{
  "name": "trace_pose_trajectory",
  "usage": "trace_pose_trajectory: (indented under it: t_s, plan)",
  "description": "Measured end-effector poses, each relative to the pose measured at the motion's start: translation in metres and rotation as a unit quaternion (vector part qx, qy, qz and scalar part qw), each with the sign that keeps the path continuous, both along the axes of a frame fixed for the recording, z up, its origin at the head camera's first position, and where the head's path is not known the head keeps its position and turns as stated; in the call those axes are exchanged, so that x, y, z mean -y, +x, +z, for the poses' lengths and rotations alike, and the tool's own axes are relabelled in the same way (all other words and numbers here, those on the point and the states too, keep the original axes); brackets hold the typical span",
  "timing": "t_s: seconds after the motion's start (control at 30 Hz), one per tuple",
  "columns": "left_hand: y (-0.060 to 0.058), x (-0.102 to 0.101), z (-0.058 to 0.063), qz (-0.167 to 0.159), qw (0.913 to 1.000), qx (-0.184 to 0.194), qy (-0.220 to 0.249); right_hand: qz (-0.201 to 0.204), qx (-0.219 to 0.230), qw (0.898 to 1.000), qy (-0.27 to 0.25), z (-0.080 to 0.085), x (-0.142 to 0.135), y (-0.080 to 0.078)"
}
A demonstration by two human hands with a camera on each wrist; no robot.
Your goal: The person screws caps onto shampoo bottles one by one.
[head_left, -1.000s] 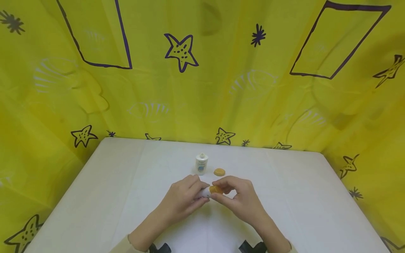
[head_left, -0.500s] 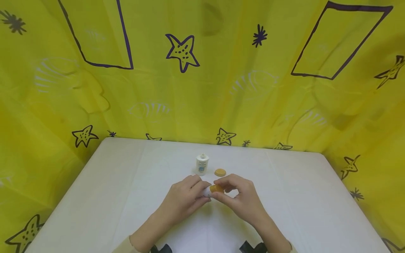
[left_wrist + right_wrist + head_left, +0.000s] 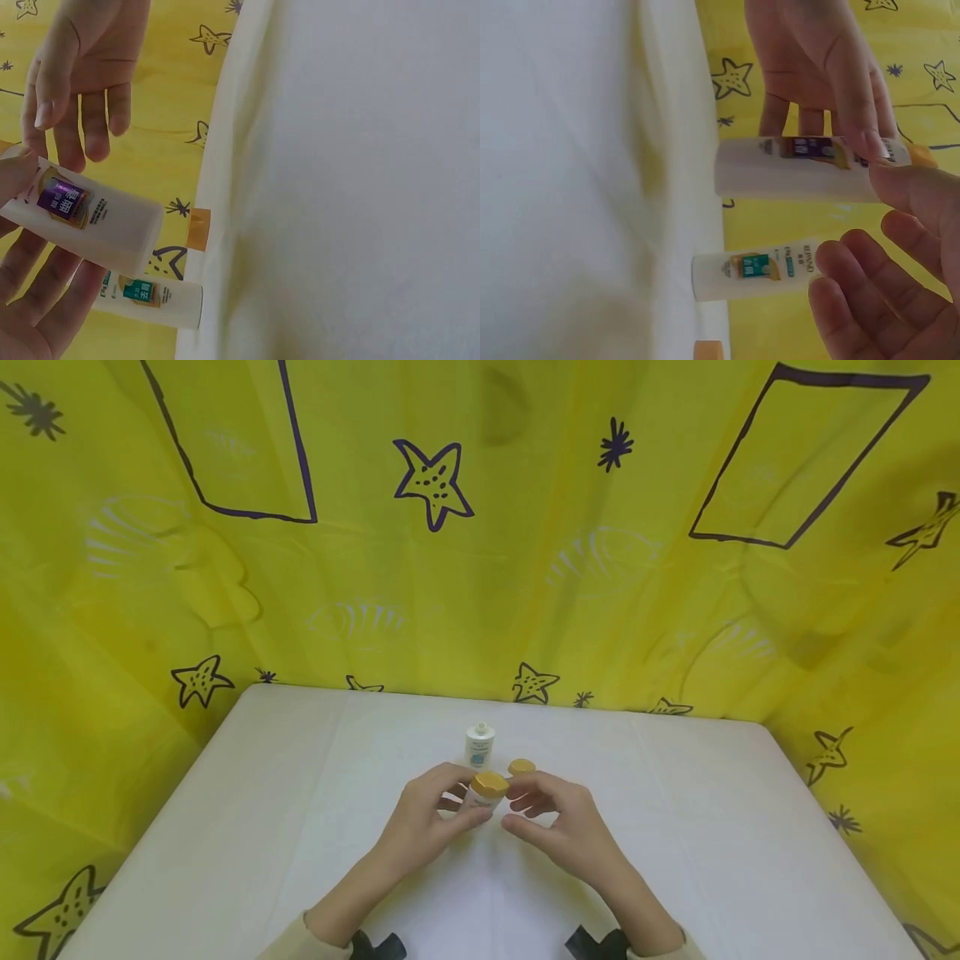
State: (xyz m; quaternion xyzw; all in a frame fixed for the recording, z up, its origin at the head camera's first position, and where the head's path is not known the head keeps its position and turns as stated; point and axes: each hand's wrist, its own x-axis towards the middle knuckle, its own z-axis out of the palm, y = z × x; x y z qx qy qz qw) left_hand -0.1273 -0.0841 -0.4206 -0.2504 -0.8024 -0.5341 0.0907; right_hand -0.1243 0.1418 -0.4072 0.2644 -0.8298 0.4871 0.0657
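Observation:
My left hand (image 3: 427, 810) holds a small white bottle (image 3: 94, 214) with a purple label, its thumb on one side and its fingers on the other. A yellow-orange cap (image 3: 489, 784) sits on that bottle's top, which faces up in the head view. My right hand (image 3: 564, 817) is close beside the cap, fingers loosely bent and thumb apart; whether a fingertip touches it I cannot tell. Just behind the hands stands a second white bottle (image 3: 479, 747) with a green label (image 3: 755, 265), its narrow neck uncovered. A loose yellow-orange cap (image 3: 521, 767) lies to its right, partly hidden by my right hand.
A white cloth (image 3: 360, 752) covers the table beneath the hands. Behind it hangs a yellow curtain (image 3: 480, 585) with starfish and fish drawings, touching the table's far edge. Dark straps or mounts (image 3: 600, 943) show near both wrists.
The held bottle has turned from lying sideways to standing cap up in my left hand. My right hand, which pinched its cap, has loosened its fingers.

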Motion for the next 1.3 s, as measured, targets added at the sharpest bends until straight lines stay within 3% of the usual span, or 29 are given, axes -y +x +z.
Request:
trace_pose_trajectory:
  t_s: [0.17,0.3,0.5,0.87,1.3]
  plan:
    - [0.001,-0.002,0.001,-0.004,0.9971,0.054,0.054,0.009,0.013,1.0,-0.012,-0.003,0.005,0.0]
    - [0.003,-0.003,0.002,-0.024,0.9944,0.072,0.074,0.012,0.009,1.0,-0.012,-0.004,0.006,0.001]
    - [0.003,0.0,0.006,-0.067,0.9917,0.088,0.065,0.02,-0.019,0.999,-0.019,-0.004,0.005,0.0]
    - [-0.001,0.001,0.0,-0.052,0.9933,0.094,0.043,0.017,-0.012,1.0,-0.022,-0.009,0.004,-0.003]
    - [-0.004,0.003,-0.008,-0.058,0.9908,0.118,0.032,0.018,0.015,1.0,-0.016,-0.015,0.005,-0.005]
